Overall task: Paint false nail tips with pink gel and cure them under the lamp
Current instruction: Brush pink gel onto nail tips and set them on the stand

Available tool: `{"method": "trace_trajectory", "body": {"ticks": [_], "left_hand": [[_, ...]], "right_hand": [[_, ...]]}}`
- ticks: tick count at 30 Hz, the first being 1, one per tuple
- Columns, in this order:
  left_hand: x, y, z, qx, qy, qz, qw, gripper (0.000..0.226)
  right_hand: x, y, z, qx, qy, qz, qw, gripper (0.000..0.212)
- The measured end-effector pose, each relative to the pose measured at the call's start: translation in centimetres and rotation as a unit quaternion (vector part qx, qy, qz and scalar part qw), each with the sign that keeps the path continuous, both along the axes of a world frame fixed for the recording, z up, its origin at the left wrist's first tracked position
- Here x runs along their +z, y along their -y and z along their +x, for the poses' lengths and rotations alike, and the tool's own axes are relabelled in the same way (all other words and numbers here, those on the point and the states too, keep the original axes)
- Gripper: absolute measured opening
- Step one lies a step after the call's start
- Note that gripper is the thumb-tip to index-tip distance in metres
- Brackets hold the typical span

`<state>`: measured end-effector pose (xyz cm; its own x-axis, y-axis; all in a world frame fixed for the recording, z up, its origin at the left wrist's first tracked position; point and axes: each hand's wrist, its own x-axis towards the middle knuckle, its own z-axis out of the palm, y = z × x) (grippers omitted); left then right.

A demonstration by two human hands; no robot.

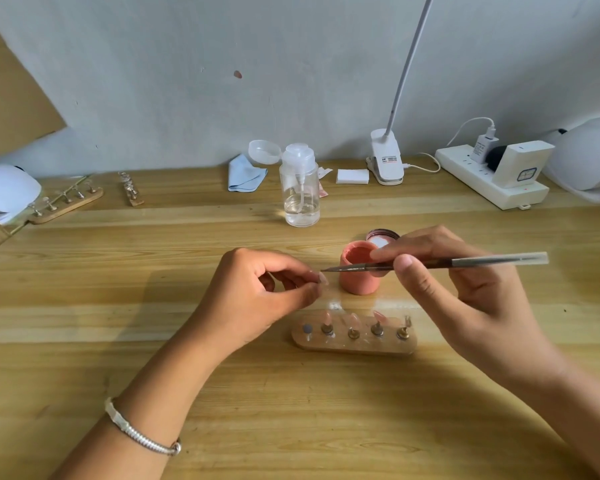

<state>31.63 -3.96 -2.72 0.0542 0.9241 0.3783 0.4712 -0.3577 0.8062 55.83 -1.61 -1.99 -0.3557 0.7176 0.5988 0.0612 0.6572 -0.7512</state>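
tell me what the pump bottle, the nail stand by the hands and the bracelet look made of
Pump bottle: likely clear plastic, glossy; liquid and tube show through. Nail stand: seemingly wood, matte tan, with brassy metal pegs. Bracelet: silvery metal, polished; it glints and is ridged.

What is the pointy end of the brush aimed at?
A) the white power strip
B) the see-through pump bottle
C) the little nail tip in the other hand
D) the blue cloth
C: the right hand holds the brush, and its tip ends right at the nail tip pinched by the left hand.
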Motion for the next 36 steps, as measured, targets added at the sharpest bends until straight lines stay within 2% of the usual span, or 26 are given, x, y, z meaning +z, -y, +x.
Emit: {"method": "trace_trajectory", "body": {"ticks": [17,28,36], "left_hand": [[-0.06,0.06,0.05,0.005,-0.011,-0.005,1.0,0.017],[-0.05,0.1,0.16,0.001,-0.002,-0.018,1.0,0.018],[-0.09,0.16,0.06,0.001,-0.007,-0.019,1.0,0.015]], "right_hand": [[0.2,0.22,-0.25,-0.012,0.035,0.034,0.999,0.02],[0.27,0.23,0.05,-0.019,0.007,0.033,0.999,0.018],[0.22,0.29,-0.21,-0.013,0.029,0.046,0.998,0.019]]}}
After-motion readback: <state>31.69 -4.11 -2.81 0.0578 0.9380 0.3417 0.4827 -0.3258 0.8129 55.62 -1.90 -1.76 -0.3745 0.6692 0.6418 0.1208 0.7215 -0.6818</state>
